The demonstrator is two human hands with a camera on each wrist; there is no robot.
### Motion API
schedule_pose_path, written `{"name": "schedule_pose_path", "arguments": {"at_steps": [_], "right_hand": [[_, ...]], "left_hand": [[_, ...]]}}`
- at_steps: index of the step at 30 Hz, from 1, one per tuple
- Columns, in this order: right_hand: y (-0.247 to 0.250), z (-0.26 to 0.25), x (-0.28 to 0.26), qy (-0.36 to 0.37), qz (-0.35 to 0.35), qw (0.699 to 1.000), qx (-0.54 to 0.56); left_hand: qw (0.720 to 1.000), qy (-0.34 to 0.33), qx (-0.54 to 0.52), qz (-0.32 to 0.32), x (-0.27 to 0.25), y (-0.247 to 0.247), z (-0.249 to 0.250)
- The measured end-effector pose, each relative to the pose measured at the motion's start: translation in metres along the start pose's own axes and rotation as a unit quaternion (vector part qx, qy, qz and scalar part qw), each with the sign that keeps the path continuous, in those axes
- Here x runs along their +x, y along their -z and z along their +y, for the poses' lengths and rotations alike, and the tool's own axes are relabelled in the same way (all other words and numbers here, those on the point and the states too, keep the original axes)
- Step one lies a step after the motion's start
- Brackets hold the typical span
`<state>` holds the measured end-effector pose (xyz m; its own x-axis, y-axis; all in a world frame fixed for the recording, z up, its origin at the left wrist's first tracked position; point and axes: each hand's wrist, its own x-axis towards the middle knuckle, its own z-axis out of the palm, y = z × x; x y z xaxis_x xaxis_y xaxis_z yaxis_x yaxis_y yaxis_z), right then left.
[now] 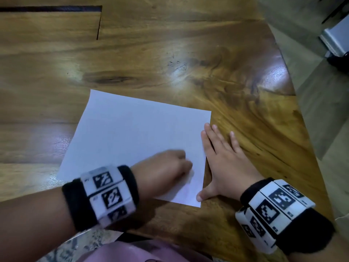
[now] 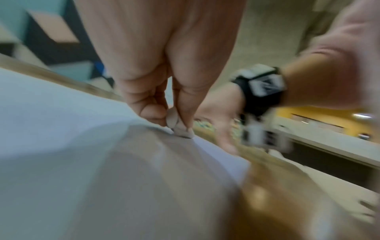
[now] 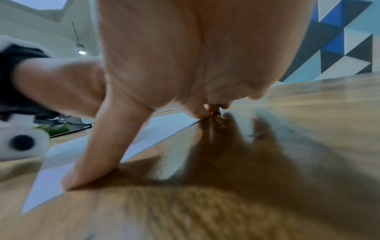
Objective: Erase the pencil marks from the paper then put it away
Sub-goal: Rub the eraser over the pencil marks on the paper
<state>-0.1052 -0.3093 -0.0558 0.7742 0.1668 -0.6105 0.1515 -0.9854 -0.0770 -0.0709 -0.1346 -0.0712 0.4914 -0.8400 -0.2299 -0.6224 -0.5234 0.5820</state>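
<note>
A white sheet of paper (image 1: pixel 132 137) lies flat on the wooden table (image 1: pixel 170 59). My left hand (image 1: pixel 170 167) is curled over the sheet's near right part and pinches a small pale eraser (image 2: pixel 179 128) whose tip touches the paper (image 2: pixel 61 146). The eraser is hidden under the fist in the head view. My right hand (image 1: pixel 221 156) lies flat with straight, spread fingers, pressing the paper's right edge; its thumb (image 3: pixel 92 155) holds the sheet's near corner (image 3: pixel 47 183). Any pencil marks are too faint to make out.
The table's curved right edge (image 1: pixel 294 103) drops to a tiled floor, where a grey box (image 1: pixel 336 38) stands at the far right. A dark slot (image 1: pixel 56 8) cuts into the tabletop at the far left. Pink clothing (image 1: pixel 132 252) shows at the near edge.
</note>
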Motion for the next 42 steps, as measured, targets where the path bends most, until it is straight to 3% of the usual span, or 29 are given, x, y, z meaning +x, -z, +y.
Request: {"name": "schedule_pose_path", "arguments": {"at_steps": [2,4,9,16,21,23,29,32,37,42], "right_hand": [[0.001,0.000,0.000,-0.002,-0.002,1.000,-0.002],[0.001,-0.001,0.000,-0.003,-0.007,1.000,-0.004],[0.001,-0.002,0.001,-0.005,-0.015,1.000,0.002],[0.001,-0.001,0.001,-0.003,-0.014,1.000,0.004],[0.001,-0.001,0.001,-0.004,-0.016,1.000,0.005],[0.001,-0.001,0.001,-0.005,-0.018,1.000,0.006],[0.002,-0.001,0.000,-0.005,-0.021,1.000,0.008],[0.002,-0.001,0.000,-0.004,-0.018,1.000,0.008],[0.002,-0.001,0.000,-0.004,-0.020,1.000,0.006],[0.002,-0.002,0.000,-0.005,-0.018,1.000,0.000]], "left_hand": [[0.999,0.014,0.012,0.041,0.016,0.011,-0.008],[0.999,0.020,0.018,0.043,0.016,0.009,-0.008],[0.997,-0.006,-0.018,-0.074,-0.015,-0.007,0.008],[0.999,0.013,0.042,-0.005,0.035,0.012,0.011],[0.993,-0.006,0.038,-0.111,-0.002,-0.007,0.022],[0.992,-0.013,0.026,-0.120,-0.005,-0.008,0.022],[0.999,0.012,0.046,-0.005,0.016,0.009,0.002],[0.998,-0.003,0.053,-0.022,0.001,0.006,0.004],[0.998,0.009,-0.021,-0.065,-0.029,-0.004,0.000],[0.999,0.022,0.035,0.028,0.012,0.018,-0.012]]}}
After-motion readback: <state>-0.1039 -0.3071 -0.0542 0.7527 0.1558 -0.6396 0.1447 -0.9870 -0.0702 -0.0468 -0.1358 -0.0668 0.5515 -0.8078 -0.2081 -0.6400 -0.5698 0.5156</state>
